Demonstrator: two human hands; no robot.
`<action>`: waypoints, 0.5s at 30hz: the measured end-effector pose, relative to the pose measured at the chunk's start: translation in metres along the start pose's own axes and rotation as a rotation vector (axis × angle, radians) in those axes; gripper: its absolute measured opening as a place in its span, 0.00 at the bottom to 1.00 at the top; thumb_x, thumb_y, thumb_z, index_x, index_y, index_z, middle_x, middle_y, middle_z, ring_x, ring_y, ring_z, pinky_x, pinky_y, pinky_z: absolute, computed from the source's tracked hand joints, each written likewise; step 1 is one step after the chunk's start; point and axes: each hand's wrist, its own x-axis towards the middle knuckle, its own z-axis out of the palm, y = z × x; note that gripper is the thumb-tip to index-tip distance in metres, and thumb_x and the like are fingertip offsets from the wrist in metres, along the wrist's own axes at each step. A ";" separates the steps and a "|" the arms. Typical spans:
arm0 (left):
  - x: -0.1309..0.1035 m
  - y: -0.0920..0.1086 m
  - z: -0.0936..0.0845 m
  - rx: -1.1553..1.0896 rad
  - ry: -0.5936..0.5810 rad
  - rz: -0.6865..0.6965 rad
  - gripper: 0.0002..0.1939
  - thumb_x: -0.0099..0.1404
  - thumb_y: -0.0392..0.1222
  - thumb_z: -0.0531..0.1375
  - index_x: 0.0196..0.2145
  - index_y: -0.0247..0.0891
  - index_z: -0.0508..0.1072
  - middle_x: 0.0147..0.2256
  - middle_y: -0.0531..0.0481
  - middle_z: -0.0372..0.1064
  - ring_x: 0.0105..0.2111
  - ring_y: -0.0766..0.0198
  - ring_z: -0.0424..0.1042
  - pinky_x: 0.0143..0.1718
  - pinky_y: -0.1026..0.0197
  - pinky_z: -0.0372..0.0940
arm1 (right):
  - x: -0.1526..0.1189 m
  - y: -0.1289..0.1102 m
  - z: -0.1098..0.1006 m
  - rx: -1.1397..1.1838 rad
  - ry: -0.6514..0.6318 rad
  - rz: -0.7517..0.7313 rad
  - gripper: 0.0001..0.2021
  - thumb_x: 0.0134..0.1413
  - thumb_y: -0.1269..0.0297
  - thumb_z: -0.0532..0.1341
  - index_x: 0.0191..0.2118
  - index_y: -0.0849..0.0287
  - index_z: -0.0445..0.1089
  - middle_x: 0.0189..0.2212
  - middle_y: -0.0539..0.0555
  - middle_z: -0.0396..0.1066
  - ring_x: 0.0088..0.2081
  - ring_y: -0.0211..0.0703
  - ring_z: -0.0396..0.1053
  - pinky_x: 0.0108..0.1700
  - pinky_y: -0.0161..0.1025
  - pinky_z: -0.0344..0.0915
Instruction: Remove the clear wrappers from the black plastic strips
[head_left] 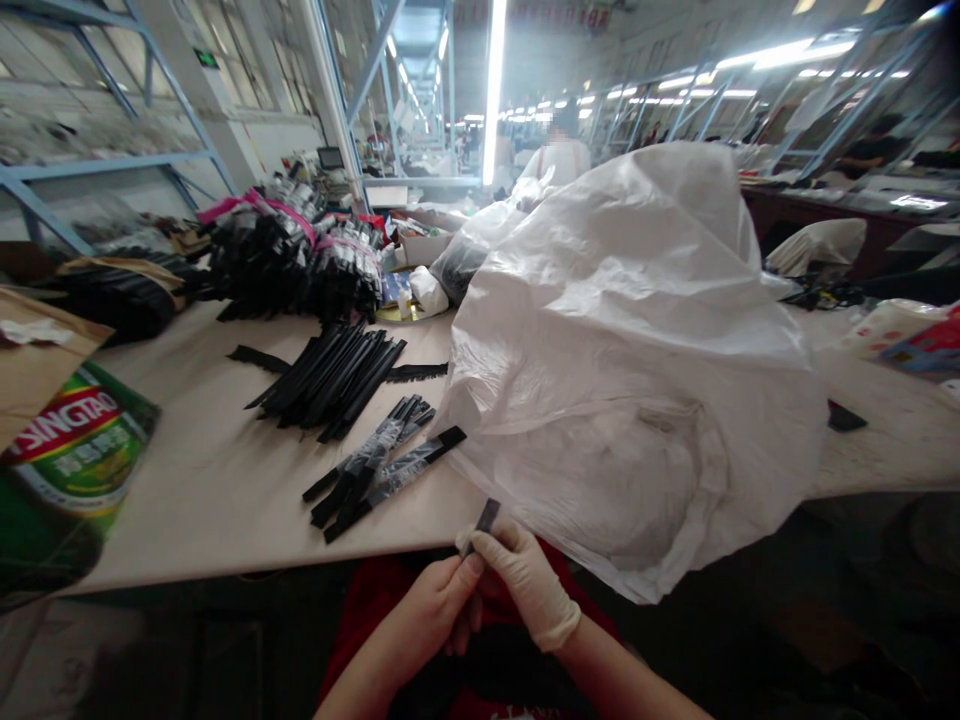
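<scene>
At the table's front edge my two hands meet on one short black strip point(487, 516). My bare left hand point(447, 597) pinches its lower end between thumb and fingers. My right hand point(523, 575), in a thin pale glove, grips it higher up, and the dark tip sticks out above the fingers. Just beyond, a small pile of black strips wrapped in clear film point(382, 465) lies on the table. Behind that pile is a larger heap of plain black strips point(330, 378). What the strip's lower end looks like is hidden by my fingers.
A big white plastic bag point(637, 350) covers the table's right side and hangs over its edge. Tied black bundles point(277, 250) stand at the back left. A green Tsingtao carton point(75, 460) is at far left. A person point(559, 155) is in the background.
</scene>
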 end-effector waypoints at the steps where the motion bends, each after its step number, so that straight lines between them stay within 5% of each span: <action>1: -0.002 -0.002 -0.005 -0.002 -0.027 -0.003 0.24 0.60 0.61 0.47 0.27 0.35 0.64 0.19 0.55 0.63 0.14 0.72 0.60 0.14 0.69 0.52 | -0.001 -0.001 -0.003 -0.027 -0.024 0.002 0.14 0.40 0.52 0.66 0.28 0.60 0.74 0.24 0.50 0.70 0.27 0.40 0.64 0.33 0.38 0.61; 3: -0.008 -0.009 -0.013 0.026 -0.039 -0.014 0.20 0.61 0.57 0.50 0.31 0.35 0.66 0.21 0.54 0.66 0.16 0.70 0.64 0.18 0.68 0.57 | 0.001 -0.005 -0.011 -0.063 0.045 -0.026 0.15 0.40 0.51 0.66 0.28 0.59 0.74 0.23 0.49 0.70 0.27 0.40 0.64 0.33 0.38 0.61; 6: -0.019 -0.013 -0.019 0.148 0.142 0.012 0.20 0.62 0.51 0.50 0.45 0.35 0.65 0.22 0.53 0.69 0.19 0.65 0.68 0.21 0.65 0.60 | 0.003 -0.007 -0.013 -0.100 0.194 -0.103 0.15 0.43 0.50 0.64 0.28 0.58 0.73 0.23 0.49 0.69 0.27 0.39 0.64 0.33 0.37 0.61; 10: -0.029 0.001 -0.020 0.241 0.411 0.186 0.24 0.64 0.51 0.48 0.54 0.36 0.61 0.42 0.43 0.73 0.40 0.56 0.72 0.39 0.61 0.64 | -0.008 -0.005 0.007 -0.223 -0.094 -0.119 0.14 0.52 0.53 0.58 0.31 0.58 0.72 0.23 0.49 0.69 0.24 0.37 0.63 0.27 0.34 0.61; 12: -0.035 0.008 -0.023 0.267 0.371 0.223 0.22 0.63 0.52 0.49 0.50 0.39 0.65 0.45 0.45 0.72 0.45 0.55 0.69 0.45 0.61 0.62 | -0.011 -0.011 0.011 -0.314 -0.205 -0.156 0.12 0.54 0.56 0.57 0.33 0.58 0.73 0.24 0.50 0.71 0.24 0.37 0.65 0.27 0.34 0.63; 15: -0.038 0.009 -0.026 0.272 0.229 0.131 0.20 0.62 0.55 0.49 0.39 0.39 0.71 0.27 0.50 0.73 0.29 0.59 0.71 0.30 0.64 0.64 | -0.007 -0.028 0.003 -0.458 -0.120 -0.201 0.20 0.57 0.54 0.50 0.32 0.61 0.74 0.29 0.53 0.75 0.29 0.36 0.68 0.31 0.33 0.66</action>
